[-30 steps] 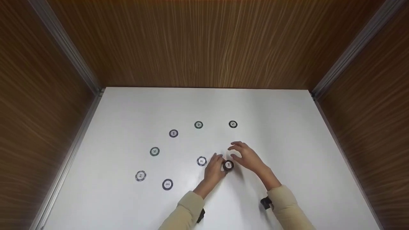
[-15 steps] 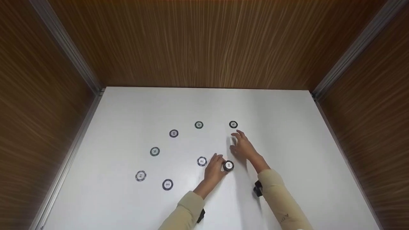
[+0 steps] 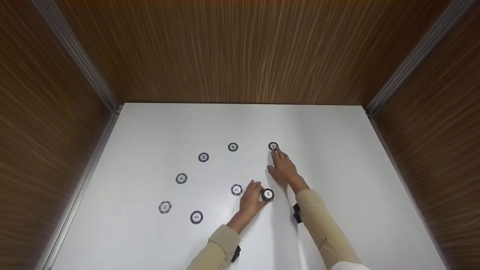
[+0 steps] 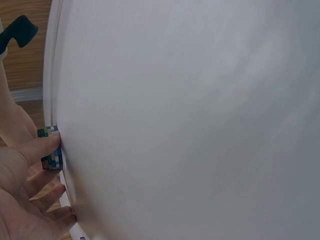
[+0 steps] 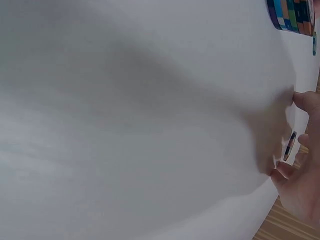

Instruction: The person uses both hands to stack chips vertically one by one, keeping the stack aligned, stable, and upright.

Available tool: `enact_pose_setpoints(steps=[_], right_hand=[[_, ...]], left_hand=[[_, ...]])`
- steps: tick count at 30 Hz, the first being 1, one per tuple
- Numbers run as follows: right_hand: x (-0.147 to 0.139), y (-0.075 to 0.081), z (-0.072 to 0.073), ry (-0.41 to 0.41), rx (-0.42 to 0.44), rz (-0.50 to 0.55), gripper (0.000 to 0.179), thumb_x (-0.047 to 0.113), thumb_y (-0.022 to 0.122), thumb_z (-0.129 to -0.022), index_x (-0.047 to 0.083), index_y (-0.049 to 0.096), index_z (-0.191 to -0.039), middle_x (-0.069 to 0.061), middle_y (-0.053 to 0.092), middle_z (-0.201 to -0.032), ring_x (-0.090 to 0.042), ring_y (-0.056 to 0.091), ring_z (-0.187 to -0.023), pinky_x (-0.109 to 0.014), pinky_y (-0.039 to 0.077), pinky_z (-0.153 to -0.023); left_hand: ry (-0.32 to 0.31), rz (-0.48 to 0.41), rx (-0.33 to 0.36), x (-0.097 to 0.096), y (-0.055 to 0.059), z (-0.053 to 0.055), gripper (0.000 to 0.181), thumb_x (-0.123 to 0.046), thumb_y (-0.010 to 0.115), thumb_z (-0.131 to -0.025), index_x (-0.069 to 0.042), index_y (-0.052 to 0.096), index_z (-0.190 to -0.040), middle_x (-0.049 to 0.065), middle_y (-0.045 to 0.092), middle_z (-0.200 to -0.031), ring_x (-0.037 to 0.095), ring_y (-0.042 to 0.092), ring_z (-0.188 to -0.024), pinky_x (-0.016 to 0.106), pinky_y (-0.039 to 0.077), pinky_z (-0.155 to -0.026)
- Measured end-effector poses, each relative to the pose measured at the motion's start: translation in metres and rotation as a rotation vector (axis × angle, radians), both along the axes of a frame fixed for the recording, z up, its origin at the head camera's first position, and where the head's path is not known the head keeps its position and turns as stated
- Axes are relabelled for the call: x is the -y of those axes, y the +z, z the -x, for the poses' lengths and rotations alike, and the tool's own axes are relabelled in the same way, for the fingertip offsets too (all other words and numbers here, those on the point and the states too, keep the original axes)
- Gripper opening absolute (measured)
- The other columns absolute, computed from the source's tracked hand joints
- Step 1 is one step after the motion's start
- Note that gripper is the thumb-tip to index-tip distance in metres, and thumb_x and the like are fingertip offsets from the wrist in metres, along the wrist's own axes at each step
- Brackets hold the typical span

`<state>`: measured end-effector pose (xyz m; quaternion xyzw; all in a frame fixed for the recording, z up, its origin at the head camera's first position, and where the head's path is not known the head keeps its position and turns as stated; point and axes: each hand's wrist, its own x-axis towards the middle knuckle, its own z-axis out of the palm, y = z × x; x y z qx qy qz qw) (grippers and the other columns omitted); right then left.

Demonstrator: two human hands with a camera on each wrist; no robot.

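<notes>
My left hand (image 3: 251, 198) holds a short stack of poker chips (image 3: 267, 194) on the white table, thumb and fingers on either side of it. In the left wrist view the stack (image 4: 51, 148) shows its multicoloured edges between thumb and fingers. My right hand (image 3: 284, 166) reaches farther out, its fingertips right at a single black poker chip (image 3: 272, 145) lying flat and partly covered by them. The right wrist view has that chip (image 5: 290, 146) edge-on beside the extended fingers, with the stack (image 5: 291, 16) in the upper right corner.
Several loose poker chips lie spread to the left, among them a grey one (image 3: 236, 189) beside the left hand, a green one (image 3: 233, 147) and a dark one (image 3: 196, 217). Wood-grain panels (image 3: 240, 52) wall in the white table (image 3: 348, 157) at the back and both sides.
My right hand has moved away from the stack, forward to the far black chip, and its fingers have straightened. The left hand has stayed on the stack.
</notes>
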<state>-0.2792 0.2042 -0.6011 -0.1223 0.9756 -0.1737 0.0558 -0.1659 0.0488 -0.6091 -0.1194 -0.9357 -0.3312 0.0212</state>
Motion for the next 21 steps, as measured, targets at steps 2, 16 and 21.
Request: enact_pose_setpoints(steps=[2,16,21], right_hand=[[0.0007,0.0003,0.0004,0.002,0.006,-0.024,0.062,0.028,0.049,-0.092,0.001,0.026,-0.143,-0.015,0.019,-0.149,-0.037,0.023,-0.131,-0.051,0.03,-0.101],[0.0028,-0.0081,0.0019,-0.011,-0.148,-0.101,0.053,0.027,0.054,-0.089,-0.003,0.044,-0.131,-0.02,0.047,-0.124,-0.036,0.043,-0.113,-0.049,0.042,-0.089],[0.0002,-0.0095,-0.002,-0.038,-0.251,-0.084,0.037,0.019,0.06,-0.084,-0.003,0.057,-0.113,-0.018,0.053,-0.107,-0.034,0.049,-0.098,-0.047,0.046,-0.078]], left_hand=[[0.002,-0.001,-0.003,0.0002,0.001,-0.0007,0.032,-0.015,0.081,-0.067,-0.007,0.06,-0.089,0.009,0.055,-0.119,0.028,0.041,-0.123,0.034,0.038,-0.099],[0.009,0.013,-0.013,0.0013,0.0005,0.0006,0.032,-0.014,0.082,-0.065,-0.006,0.061,-0.088,0.009,0.056,-0.117,0.028,0.042,-0.122,0.032,0.038,-0.098],[0.011,0.005,-0.018,0.001,0.0,0.0004,0.032,-0.015,0.081,-0.065,-0.007,0.06,-0.088,0.009,0.056,-0.117,0.028,0.042,-0.121,0.032,0.038,-0.098]])
